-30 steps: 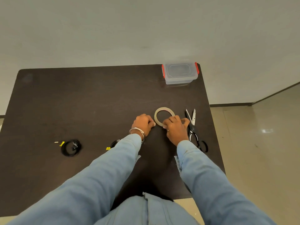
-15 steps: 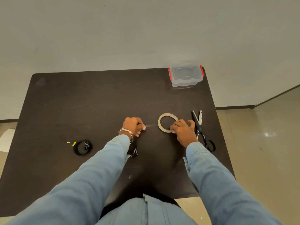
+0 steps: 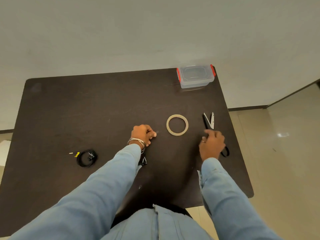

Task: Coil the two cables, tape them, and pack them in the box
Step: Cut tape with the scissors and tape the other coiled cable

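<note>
A coiled black cable (image 3: 86, 158) with a yellow tag lies on the dark table (image 3: 97, 108) at the left. The second black cable (image 3: 143, 161) peeks out from under my left sleeve; most of it is hidden. The beige tape roll (image 3: 177, 125) lies flat between my hands. My left hand (image 3: 142, 134) has curled fingers and pinches the end of a clear tape strip that I can barely see. My right hand (image 3: 212, 144) rests over the handles of the black scissors (image 3: 209, 121), fingers loosely bent; its grip is hidden. The clear box (image 3: 195, 76) with red latches stands at the far right corner, lid on.
The table's right edge runs just past the scissors, with tiled floor beyond. A pale wall stands behind the far edge. My body is at the table's front edge.
My right hand left the tape roll and moved right onto the scissors. My left hand drew away leftward from the roll with the tape end.
</note>
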`<state>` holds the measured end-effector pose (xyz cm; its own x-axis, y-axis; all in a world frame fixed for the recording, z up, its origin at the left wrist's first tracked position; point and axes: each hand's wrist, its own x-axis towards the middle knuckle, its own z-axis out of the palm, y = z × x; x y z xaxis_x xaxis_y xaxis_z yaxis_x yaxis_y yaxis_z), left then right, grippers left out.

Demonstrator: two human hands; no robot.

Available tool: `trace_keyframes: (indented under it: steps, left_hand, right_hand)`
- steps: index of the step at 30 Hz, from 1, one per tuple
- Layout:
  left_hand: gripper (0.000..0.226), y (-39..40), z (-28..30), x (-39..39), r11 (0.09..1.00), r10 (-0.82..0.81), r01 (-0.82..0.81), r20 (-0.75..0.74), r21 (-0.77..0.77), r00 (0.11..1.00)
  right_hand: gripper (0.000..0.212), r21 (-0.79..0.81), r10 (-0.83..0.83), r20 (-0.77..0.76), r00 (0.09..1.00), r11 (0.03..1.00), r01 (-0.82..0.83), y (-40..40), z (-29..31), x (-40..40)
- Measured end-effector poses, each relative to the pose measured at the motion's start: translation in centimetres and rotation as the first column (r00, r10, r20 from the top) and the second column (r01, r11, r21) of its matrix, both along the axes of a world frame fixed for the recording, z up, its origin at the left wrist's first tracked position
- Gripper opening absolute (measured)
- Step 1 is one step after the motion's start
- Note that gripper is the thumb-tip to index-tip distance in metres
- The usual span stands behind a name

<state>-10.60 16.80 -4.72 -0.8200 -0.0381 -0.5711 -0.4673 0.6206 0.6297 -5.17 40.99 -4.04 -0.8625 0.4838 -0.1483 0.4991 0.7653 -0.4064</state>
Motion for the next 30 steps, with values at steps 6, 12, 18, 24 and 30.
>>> trace_keyframes:
  steps: [6, 12, 18, 24, 30]
  left_hand:
    - [0.008, -0.2, -0.4, 0.8, 0.998, 0.045, -0.044, -0.007, 0.048, 0.999]
    - [0.005, 0.2, -0.5, 0.8, 1.0, 0.008, -0.008, -0.017, -0.02, 1.0]
    - [0.01, 0.4, 0.1, 0.8, 0.991, -0.103, 0.093, -0.096, -0.099, 0.99]
    - [0.022, 0.2, 0.5, 0.1, 0.928, -0.306, 0.262, -0.141, -0.265, 0.942]
    - [0.027, 0.4, 0.8, -0.4, 0.838, -0.442, 0.354, -0.136, -0.416, 0.887]
  right_hand:
    - [0.061, 0.119, -0.22, 0.29, 0.931, 0.974, 0.193, 1.7, -0.4, 2.7]
    - [0.061, 0.107, -0.179, 0.355, 0.918, 0.983, 0.151, 1.4, 0.6, 1.5]
    - [0.043, 0.122, -0.144, 0.171, 0.975, 0.985, 0.124, 0.6, 2.4, 1.4]
    - [0.043, -0.196, 0.25, 0.021, 0.968, 0.951, -0.241, -0.1, 5.7, 0.4]
    - [0.052, -0.023, 0.602, 0.104, 0.791, 0.797, -0.604, -0.3, 7.1, 0.2]
